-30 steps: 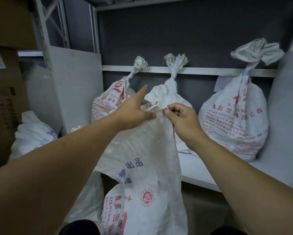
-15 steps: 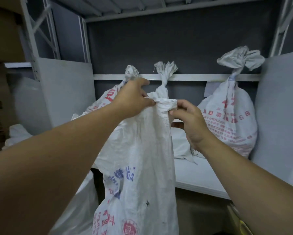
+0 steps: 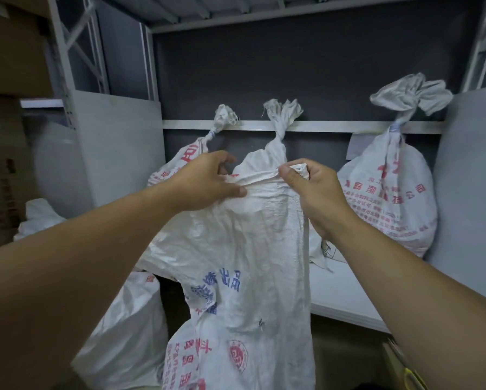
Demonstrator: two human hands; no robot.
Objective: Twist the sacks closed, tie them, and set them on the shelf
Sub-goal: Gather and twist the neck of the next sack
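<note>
A white woven sack [image 3: 253, 266] with blue and red print hangs in front of the shelf, its mouth open and flat. My left hand [image 3: 208, 184] pinches the left end of its top hem. My right hand [image 3: 312, 187] grips the right end, with bunched fabric in the fist. Behind it, three tied sacks stand on the white shelf board [image 3: 345, 299]: one at the left [image 3: 179, 161], one in the middle [image 3: 275, 142] and one at the right [image 3: 390, 192], each with a twisted knotted neck.
More white sacks lie on the floor at the lower left [image 3: 129, 327] and far left [image 3: 39, 218]. Cardboard boxes [image 3: 8, 80] stack up on the left. White side panels [image 3: 118, 147] and a metal rail [image 3: 320, 126] bound the shelf bay.
My hands have spread apart along the sack's top hem, stretching the mouth flat. The view has shifted closer and a little upward.
</note>
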